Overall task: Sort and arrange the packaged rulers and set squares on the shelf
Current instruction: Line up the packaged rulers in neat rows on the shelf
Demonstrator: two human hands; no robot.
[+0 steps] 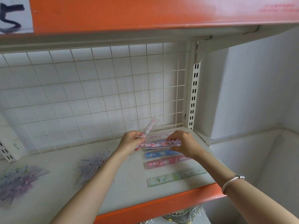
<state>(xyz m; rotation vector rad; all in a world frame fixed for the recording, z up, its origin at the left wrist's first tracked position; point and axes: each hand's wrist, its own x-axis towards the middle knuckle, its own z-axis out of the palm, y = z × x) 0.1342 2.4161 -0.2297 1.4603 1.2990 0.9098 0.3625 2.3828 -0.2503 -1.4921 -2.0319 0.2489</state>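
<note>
My left hand (131,140) grips a packaged pink ruler (150,126) that slants up toward the wire grid. My right hand (184,143) pinches the right end of another pink packaged ruler (159,144), held level just above the shelf; the left hand also touches its left end. Below them lie a purple ruler (156,141), a blue ruler (161,154), a pink ruler (165,162) and a green ruler (176,176) in a row on the white shelf (132,188). A pale pink pack (160,135) lies at the back.
Two loose piles of packaged rulers sit on the shelf, one at the middle left (92,165) and one at the far left (17,180). A wire grid (90,94) backs the shelf. An orange upper shelf (145,12) hangs overhead; a slotted upright (193,94) stands right.
</note>
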